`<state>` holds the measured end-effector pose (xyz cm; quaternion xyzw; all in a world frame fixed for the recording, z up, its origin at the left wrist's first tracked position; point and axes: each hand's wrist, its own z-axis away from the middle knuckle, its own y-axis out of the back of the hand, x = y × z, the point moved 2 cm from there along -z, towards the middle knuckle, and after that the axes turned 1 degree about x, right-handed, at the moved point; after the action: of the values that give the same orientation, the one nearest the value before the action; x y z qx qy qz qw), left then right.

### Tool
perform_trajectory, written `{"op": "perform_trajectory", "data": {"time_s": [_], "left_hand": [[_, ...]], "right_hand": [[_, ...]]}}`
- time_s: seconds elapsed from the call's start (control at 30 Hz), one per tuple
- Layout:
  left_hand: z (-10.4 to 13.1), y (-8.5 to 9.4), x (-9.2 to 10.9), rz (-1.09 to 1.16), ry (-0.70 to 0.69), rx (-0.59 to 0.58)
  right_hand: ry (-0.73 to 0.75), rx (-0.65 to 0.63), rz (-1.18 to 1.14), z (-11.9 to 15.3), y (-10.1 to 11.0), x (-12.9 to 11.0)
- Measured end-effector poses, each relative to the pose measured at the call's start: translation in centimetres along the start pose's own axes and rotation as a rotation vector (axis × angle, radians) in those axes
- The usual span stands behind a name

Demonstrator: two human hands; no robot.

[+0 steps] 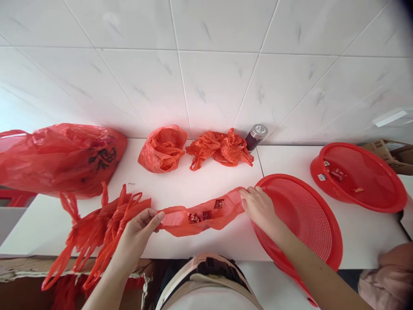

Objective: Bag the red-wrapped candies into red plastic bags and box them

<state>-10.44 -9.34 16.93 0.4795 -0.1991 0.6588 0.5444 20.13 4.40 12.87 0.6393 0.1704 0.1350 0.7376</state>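
Observation:
A thin red plastic bag (180, 228) is stretched sideways above the white table, its mouth facing up. My left hand (142, 226) pinches its left end between thumb and fingers. At the other end, my right hand (258, 204) grips the bag's edge, over the rim of a red basket (337, 241). Inside the bag lie a few small dark-red wrapped packets (206, 215). Several flattened red bags with looped handles (111, 224) lie by my left wrist, some handles hanging over the table's front edge.
Along the tiled wall stand a large full red bag (64, 159), an open red bag (163, 148), crumpled red bags (222, 146) and a dark tumbler (256, 135). A second red basket (380, 202) holds a few packets. Below the table is a cardboard box (22, 275).

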Motion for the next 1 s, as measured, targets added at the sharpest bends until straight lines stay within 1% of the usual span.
{"op": "perform_trajectory", "data": {"time_s": [0.1,0.17,0.23,0.27,0.33,0.4,0.5,0.57,0.63,0.67,0.73,0.8,0.87,0.9,0.97,1.0], "left_hand": [[0.9,-0.1,0.4,0.056,-0.005,-0.009],[1.3,-0.2,0.2,0.001,-0.005,-0.033],[1.7,0.2,0.1,-0.089,0.003,-0.035],[1.9,0.5,0.4,-0.118,0.008,-0.018],[2.3,1.4,1.3,-0.107,0.005,0.038],[2.6,1.8,2.4,-0.055,-0.018,0.055],[3.3,1.5,3.6,0.005,-0.034,-0.026],[3.7,1.1,3.7,0.077,-0.03,-0.044],[4.0,1.1,3.5,0.13,-0.04,0.033],[4.1,1.2,3.3,0.12,-0.054,0.081],[4.2,1.5,3.0,0.067,-0.122,0.143],[4.4,1.5,2.9,0.051,-0.239,0.146],[4.5,1.0,2.8,0.117,-0.364,0.102],[4.6,0.5,2.8,0.157,-0.409,0.05],[4.7,-1.1,2.8,0.203,-0.464,-0.108],[4.9,-2.0,2.8,0.182,-0.475,-0.191]], "right_hand": [[-0.035,0.066,-0.328,0.9,2.8,0.1],[-0.039,0.044,-0.557,1.7,4.2,-0.1],[-0.04,0.022,-0.694,2.5,5.5,-0.5],[-0.041,0.034,-0.733,2.8,6.1,-0.7],[-0.028,0.102,-0.796,3.2,7.5,-1.3],[0.01,0.156,-0.85,3.4,8.6,-1.9],[0.046,0.175,-0.862,3.6,9.4,-2.5],[0.037,0.211,-0.878,3.9,9.5,-2.4],[0.018,0.28,-0.913,4.4,9.7,-2.1],[0.009,0.309,-0.921,4.6,9.7,-1.9],[-0.003,0.338,-0.908,5.0,9.6,-1.7],[-0.01,0.338,-0.891,5.3,9.4,-1.7],[-0.005,0.334,-0.89,5.7,9.3,-2.0],[0.01,0.33,-0.89,6.0,9.3,-2.3],[0.082,0.308,-0.892,6.4,9.4,-3.5],[0.147,0.289,-0.898,6.7,9.5,-4.4]]}}
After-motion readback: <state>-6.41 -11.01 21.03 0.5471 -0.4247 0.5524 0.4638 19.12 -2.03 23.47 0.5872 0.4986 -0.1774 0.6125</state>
